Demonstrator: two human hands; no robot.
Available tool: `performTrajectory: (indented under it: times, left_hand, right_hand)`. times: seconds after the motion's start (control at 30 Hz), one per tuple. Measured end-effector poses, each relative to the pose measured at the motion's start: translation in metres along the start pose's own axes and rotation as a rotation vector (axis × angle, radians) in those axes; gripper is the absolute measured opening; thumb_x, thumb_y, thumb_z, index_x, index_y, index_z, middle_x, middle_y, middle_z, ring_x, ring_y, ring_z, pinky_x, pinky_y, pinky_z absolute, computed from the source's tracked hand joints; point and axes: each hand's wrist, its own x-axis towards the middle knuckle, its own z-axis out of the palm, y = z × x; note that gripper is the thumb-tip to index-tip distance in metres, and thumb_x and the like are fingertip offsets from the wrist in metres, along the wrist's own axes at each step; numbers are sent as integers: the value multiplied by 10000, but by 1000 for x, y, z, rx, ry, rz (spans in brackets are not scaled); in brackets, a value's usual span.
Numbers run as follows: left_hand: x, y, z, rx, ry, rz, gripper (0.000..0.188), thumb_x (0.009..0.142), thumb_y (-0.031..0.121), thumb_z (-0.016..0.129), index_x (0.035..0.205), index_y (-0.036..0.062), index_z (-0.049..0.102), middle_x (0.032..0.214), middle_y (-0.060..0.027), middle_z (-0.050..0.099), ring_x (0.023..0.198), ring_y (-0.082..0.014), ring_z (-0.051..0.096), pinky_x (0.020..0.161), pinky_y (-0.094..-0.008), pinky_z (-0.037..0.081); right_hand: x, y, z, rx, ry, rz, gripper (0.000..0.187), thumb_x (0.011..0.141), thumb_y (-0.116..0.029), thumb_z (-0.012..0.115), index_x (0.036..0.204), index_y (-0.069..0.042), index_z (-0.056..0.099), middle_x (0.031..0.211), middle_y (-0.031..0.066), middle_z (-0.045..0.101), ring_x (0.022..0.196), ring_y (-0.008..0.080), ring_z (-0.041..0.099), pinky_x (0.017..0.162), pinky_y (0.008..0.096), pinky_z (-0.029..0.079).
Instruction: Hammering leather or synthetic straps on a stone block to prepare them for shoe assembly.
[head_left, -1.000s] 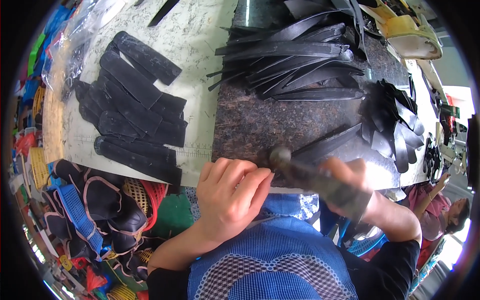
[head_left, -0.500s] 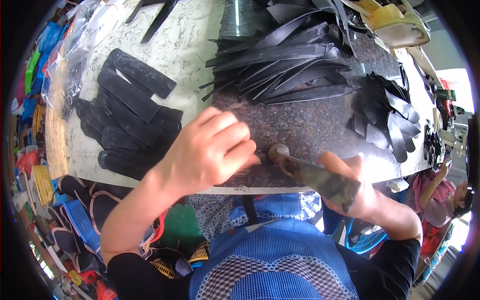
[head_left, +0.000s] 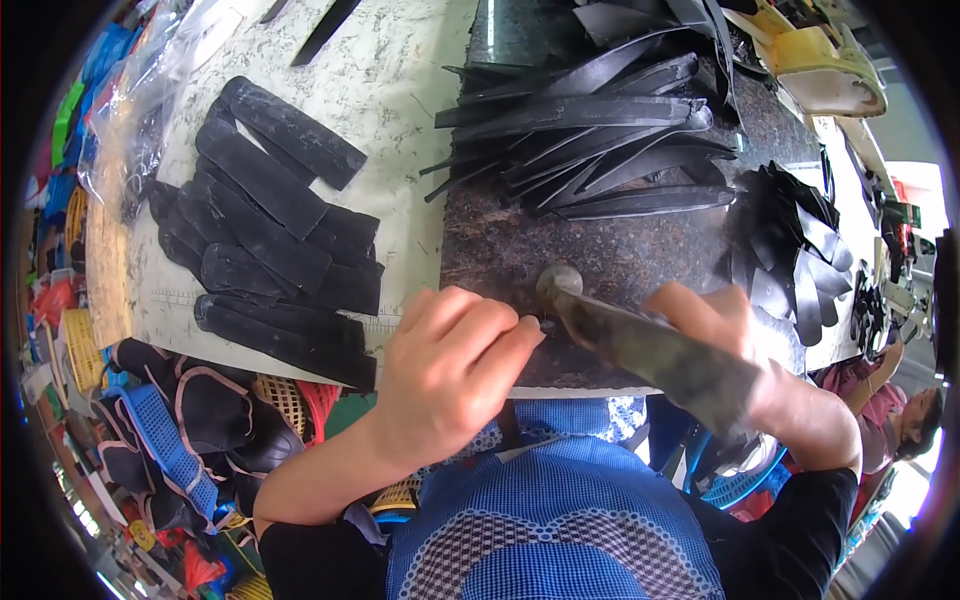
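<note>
My right hand (head_left: 715, 325) is wrapped round a hammer (head_left: 650, 350) with a round metal head, blurred along its length by motion. The head hangs over the dark stone slab (head_left: 480, 240) near its front edge. Just left of it, my left hand (head_left: 455, 365) is closed in a pinch above the slab; what its fingertips hold is too small and dark to make out. Beyond both hands a heap of long black strips (head_left: 590, 120) lies across the slab. Broader black pieces (head_left: 270, 200), overlapping with rounded ends, rest on the white tabletop to the left.
More black pieces (head_left: 800, 250) form a pile at the right. A yellowish container (head_left: 825, 75) stands at the far right, clear plastic film (head_left: 135, 130) at the far left. Below the table's left edge is a blue basket (head_left: 165, 440). Another person (head_left: 895, 410) is at the right.
My left hand has dropped slightly and shifted right, its fingers still pinched. The hammer stays close to it, its handle swung a little lower. The whole view has shifted slightly.
</note>
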Motion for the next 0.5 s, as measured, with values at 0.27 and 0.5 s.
performTrajectory:
  times: [0.27,0.5]
  left_hand:
    - [-3,3,3,-71,89,-104,292,601,10,865,869,51,757,856,-14,647,793,-219,601,694,-346,463]
    - [10,-13,-2,-186,-36,44,260,600,-26,830,836,26,734,833,-35,641,753,-222,602,650,-343,481]
  right_hand:
    - [-5,13,10,55,67,-44,199,871,-145,740,911,-35,580,622,61,593,499,266,646,444,383,486]
    - [-6,13,5,52,64,-27,210,880,-157,738,932,-33,577,606,66,582,497,253,643,446,370,485]
